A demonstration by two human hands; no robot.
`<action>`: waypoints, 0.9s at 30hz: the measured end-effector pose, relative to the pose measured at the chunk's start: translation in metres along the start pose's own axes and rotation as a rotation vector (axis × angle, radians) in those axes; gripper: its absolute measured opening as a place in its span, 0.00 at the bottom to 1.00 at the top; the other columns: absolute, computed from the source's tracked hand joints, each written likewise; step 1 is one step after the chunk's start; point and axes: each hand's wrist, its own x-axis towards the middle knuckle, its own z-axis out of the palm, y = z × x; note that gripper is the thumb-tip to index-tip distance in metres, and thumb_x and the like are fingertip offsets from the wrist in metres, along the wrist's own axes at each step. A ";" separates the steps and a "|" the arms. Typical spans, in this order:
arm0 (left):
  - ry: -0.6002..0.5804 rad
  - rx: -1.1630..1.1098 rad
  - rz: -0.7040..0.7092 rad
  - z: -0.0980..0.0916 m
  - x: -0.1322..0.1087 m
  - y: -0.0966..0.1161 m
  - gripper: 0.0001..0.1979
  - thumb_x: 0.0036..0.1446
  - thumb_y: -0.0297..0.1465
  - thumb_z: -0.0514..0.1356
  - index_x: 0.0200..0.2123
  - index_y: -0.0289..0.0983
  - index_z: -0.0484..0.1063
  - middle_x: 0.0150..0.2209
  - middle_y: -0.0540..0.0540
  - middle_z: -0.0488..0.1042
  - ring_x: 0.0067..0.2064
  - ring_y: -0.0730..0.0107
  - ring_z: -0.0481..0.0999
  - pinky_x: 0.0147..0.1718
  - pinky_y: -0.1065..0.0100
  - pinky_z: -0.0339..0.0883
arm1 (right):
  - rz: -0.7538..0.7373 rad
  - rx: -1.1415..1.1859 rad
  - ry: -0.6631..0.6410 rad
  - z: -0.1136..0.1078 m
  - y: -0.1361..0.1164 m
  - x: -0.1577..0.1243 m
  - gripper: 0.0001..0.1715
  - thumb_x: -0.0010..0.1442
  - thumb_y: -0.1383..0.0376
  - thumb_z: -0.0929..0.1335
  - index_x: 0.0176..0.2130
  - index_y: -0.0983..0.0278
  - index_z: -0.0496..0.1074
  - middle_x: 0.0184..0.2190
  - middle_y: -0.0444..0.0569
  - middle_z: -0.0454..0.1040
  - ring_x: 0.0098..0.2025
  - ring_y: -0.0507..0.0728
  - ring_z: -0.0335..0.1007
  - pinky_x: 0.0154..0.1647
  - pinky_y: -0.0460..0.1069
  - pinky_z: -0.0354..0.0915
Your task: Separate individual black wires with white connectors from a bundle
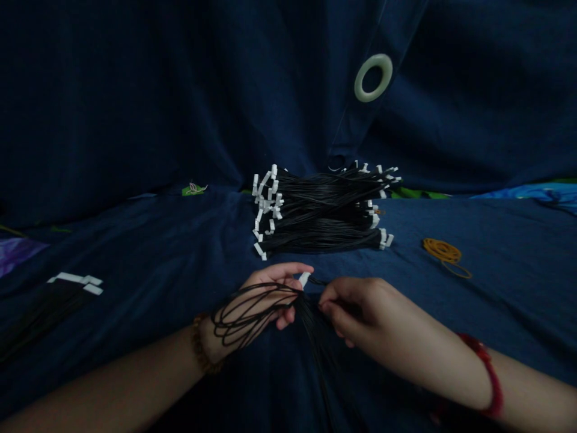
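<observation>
My left hand (270, 294) is closed around a bunch of thin black cables (252, 310), which loop over its back and wrist; a white connector (305, 279) pokes out past its fingertips. Facing it, my right hand (356, 310) pinches the same bunch where the strands hang down (315, 337) toward me. Both hands hover low over the dark blue cloth (157, 258). Just beyond them lies a stacked pile of black cables with white connectors at both ends (322, 210).
Yellow rubber bands (444, 252) lie to the right of the pile. At the far left rests another dark cable bundle with white connectors (74, 282). Blue fabric hangs behind, with a pale ring eyelet (373, 77). A green scrap (193, 189) sits at the back.
</observation>
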 end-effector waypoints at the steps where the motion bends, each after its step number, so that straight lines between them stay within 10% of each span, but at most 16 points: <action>1: 0.013 -0.005 0.004 0.000 -0.001 0.000 0.15 0.49 0.27 0.62 0.43 0.37 0.72 0.25 0.51 0.71 0.19 0.79 0.69 0.14 0.79 0.59 | 0.049 0.103 -0.049 -0.006 0.000 0.000 0.11 0.57 0.70 0.59 0.38 0.64 0.68 0.22 0.42 0.68 0.20 0.49 0.64 0.19 0.42 0.59; 5: 0.058 -0.012 0.024 0.001 -0.005 0.000 0.16 0.50 0.25 0.62 0.44 0.39 0.71 0.30 0.51 0.69 0.21 0.82 0.68 0.19 0.80 0.61 | 0.131 0.622 -0.285 -0.041 0.001 -0.003 0.12 0.56 0.67 0.59 0.34 0.65 0.70 0.22 0.45 0.69 0.20 0.48 0.65 0.19 0.42 0.62; 8: 0.061 -0.029 0.045 0.000 -0.005 -0.001 0.16 0.50 0.25 0.61 0.45 0.38 0.71 0.29 0.50 0.69 0.21 0.82 0.67 0.19 0.80 0.60 | 0.032 0.712 -0.228 -0.065 0.006 -0.003 0.08 0.53 0.66 0.64 0.33 0.62 0.73 0.24 0.45 0.73 0.22 0.49 0.68 0.21 0.43 0.64; 16: 0.066 -0.030 0.046 -0.001 -0.004 -0.004 0.17 0.51 0.25 0.61 0.46 0.38 0.71 0.27 0.50 0.69 0.20 0.82 0.66 0.18 0.81 0.60 | -0.028 0.899 0.586 -0.077 0.015 0.013 0.21 0.63 0.65 0.54 0.35 0.60 0.74 0.36 0.40 0.75 0.35 0.47 0.70 0.34 0.47 0.62; 23: 0.060 -0.067 0.025 0.001 -0.004 -0.002 0.16 0.50 0.24 0.61 0.44 0.37 0.71 0.27 0.50 0.69 0.20 0.81 0.67 0.17 0.80 0.60 | 0.069 0.766 0.032 -0.019 -0.005 -0.003 0.07 0.55 0.64 0.65 0.28 0.65 0.64 0.19 0.43 0.72 0.20 0.50 0.69 0.22 0.45 0.67; 27: 0.038 -0.101 0.019 0.005 -0.004 0.002 0.15 0.47 0.23 0.62 0.41 0.38 0.72 0.24 0.52 0.67 0.16 0.83 0.64 0.12 0.80 0.55 | 0.045 0.329 0.076 -0.001 -0.002 -0.010 0.05 0.56 0.69 0.63 0.27 0.64 0.63 0.19 0.41 0.69 0.21 0.49 0.67 0.22 0.43 0.62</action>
